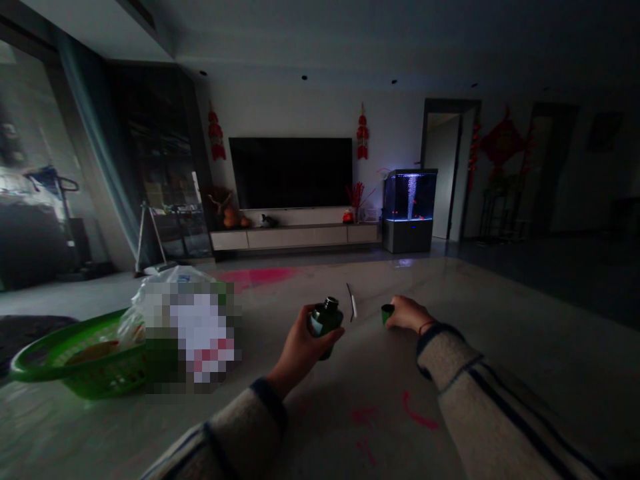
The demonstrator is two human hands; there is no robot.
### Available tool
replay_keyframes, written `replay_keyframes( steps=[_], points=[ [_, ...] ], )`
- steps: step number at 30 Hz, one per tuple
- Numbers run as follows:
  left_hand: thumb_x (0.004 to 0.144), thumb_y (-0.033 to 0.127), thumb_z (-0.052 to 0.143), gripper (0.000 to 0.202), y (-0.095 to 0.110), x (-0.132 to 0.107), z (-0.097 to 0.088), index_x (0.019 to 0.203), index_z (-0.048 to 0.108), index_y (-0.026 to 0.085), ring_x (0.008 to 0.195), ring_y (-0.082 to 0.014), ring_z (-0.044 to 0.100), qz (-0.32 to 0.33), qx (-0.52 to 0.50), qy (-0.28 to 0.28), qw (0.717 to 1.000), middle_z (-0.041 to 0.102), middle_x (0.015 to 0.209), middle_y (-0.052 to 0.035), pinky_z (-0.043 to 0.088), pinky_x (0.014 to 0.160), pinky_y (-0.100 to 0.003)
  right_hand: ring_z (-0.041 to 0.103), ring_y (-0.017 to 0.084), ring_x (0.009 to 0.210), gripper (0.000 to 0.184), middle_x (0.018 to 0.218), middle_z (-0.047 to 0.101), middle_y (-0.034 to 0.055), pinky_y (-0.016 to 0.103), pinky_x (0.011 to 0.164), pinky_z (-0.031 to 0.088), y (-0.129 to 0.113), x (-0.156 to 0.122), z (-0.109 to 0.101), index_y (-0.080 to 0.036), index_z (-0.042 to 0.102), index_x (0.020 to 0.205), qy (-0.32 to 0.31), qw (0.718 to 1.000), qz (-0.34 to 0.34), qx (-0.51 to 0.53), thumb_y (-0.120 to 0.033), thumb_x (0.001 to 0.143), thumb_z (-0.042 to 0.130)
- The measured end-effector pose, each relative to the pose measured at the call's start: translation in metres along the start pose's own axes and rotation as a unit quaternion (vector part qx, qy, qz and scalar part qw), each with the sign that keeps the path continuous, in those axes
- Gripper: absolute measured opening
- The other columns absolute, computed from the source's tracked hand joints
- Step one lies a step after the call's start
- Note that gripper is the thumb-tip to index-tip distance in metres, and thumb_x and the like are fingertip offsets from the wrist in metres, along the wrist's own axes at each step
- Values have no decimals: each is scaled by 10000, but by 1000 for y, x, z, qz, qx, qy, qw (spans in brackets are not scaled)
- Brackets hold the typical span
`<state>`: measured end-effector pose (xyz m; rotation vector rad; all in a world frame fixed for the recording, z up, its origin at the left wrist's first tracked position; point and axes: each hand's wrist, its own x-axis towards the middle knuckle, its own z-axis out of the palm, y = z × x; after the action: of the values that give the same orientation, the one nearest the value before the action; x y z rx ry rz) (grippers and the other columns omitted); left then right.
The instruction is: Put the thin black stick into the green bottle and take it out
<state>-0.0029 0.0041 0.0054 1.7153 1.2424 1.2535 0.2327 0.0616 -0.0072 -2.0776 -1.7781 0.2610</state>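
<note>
My left hand (305,343) is wrapped round a dark green glass bottle (327,320), held upright with its neck bare and its mouth uncovered. Off to the right, my right hand (409,313) pinches a small green cap (387,314) between thumb and fingers, apart from the bottle. Between the two hands, a thin dark stick (350,303) and a short white strip (355,306) lie on the pale tabletop (360,373). My fingers hide part of the bottle's body and label.
A green plastic basket (105,373) stands at the left, with a clear plastic bag (170,277) and a blurred-out package beside it. Pink smears (420,413) mark the tabletop. Beyond are a television (293,173), a low cabinet (295,237) and a lit aquarium (410,197).
</note>
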Motion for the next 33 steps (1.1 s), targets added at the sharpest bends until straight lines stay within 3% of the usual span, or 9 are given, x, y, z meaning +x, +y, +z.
replay_keyframes(
  steps=[3,7,9,12,17,23,28,33],
  points=[
    [546,386,701,558,0,0,0,991,446,168,695,-147,581,4,-2,5,1000,591,798,-11,466,606,-261,545,344,978,517,1020,597,179,436,776,394,0,1,3,-160,582,940,-3,1000,3,11,-272,456,726],
    [551,395,696,561,-3,1,1,1003,451,169,694,-149,585,7,-1,10,1000,592,795,-9,468,603,-262,353,332,1210,821,1283,407,203,477,945,295,-12,-1,7,-143,419,1211,105,985,-74,112,-304,475,746],
    [563,400,688,557,-4,1,1,1012,456,166,706,-153,589,12,-9,11,1000,598,804,-15,470,608,-264,352,277,1224,803,1298,409,159,430,985,280,-22,-6,8,-164,406,1227,93,963,-147,207,-325,512,734],
    [573,410,679,547,-3,2,0,1011,466,159,708,-159,590,19,-16,23,999,605,804,-24,469,601,-263,471,233,1126,686,1195,525,102,390,960,332,-38,-19,10,-201,490,1153,-42,914,-239,325,-347,530,738],
    [625,459,630,530,1,1,-1,1033,461,166,753,-177,601,8,-38,21,999,617,837,-37,480,630,-278,521,202,1063,611,1104,582,71,379,948,350,-53,-38,17,-200,540,1075,-150,868,-287,376,-330,517,752],
    [682,427,596,537,-4,3,1,1130,422,185,935,-190,574,52,-41,-17,998,606,1005,-68,454,802,-300,532,198,1056,498,1076,600,32,371,922,381,-66,-50,15,-227,574,1000,-190,818,-325,435,-333,539,732],
    [720,417,551,515,-5,2,2,1155,383,199,951,-175,572,51,-62,-31,996,600,1030,-50,452,820,-291,573,202,980,550,1033,613,37,349,836,445,-72,-49,27,-214,567,956,-164,808,-290,485,-332,457,767],
    [720,434,546,525,-8,5,3,1151,374,189,968,-184,561,46,-79,-32,995,590,1041,-55,445,842,-310,586,208,926,522,981,623,40,346,798,463,-75,-43,45,-186,571,933,-166,800,-277,506,-351,475,759]
  ],
)
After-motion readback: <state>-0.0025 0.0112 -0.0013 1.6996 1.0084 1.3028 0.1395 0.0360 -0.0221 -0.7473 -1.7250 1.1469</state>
